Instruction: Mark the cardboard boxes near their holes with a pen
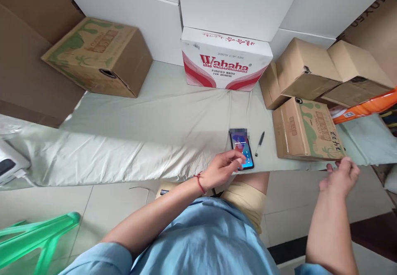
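My left hand (221, 169), with a red string on its wrist, reaches over the lower part of a smartphone (242, 147). Its fingers are loosely bent and hold nothing; whether a fingertip touches the lit screen I cannot tell. The phone lies face up near the table's front edge. Just right of it lies a black pen (261, 140). My right hand (340, 176) is at the front edge by the near corner of a brown coconut carton (305, 130) marked 2422. Its fingers are apart and partly curled, with nothing seen in them.
On the cloth-covered table (149, 113) stand a white Wahaha water box (226, 62) at the back and another coconut carton (99, 56) at the left. Plain brown cartons (310, 66) fill the right back. A green stool (40, 237) stands on the floor, lower left.
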A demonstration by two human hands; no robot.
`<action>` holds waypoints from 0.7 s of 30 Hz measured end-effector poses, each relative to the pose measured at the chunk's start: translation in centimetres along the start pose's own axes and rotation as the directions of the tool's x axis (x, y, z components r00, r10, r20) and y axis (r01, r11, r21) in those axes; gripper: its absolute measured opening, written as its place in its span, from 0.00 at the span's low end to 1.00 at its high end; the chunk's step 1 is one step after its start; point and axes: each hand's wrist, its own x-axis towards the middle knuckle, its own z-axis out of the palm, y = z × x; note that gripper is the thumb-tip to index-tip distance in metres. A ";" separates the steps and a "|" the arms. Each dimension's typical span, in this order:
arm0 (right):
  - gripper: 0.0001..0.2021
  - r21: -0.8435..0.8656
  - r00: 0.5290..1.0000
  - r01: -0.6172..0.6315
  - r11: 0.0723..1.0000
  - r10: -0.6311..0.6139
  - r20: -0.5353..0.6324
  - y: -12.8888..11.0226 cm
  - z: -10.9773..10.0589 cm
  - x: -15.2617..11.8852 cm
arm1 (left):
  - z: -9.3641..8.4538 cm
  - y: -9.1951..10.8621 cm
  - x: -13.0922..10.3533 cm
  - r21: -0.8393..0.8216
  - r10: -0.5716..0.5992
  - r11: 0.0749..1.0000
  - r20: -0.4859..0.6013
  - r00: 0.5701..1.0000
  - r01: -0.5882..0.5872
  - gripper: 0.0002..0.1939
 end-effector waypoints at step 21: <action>0.28 0.209 0.823 -0.319 0.924 0.161 0.545 -3.1 -1.0 -6.4 | 9.5 -2.3 6.4 0.361 0.117 0.913 0.210 0.971 -0.188 0.46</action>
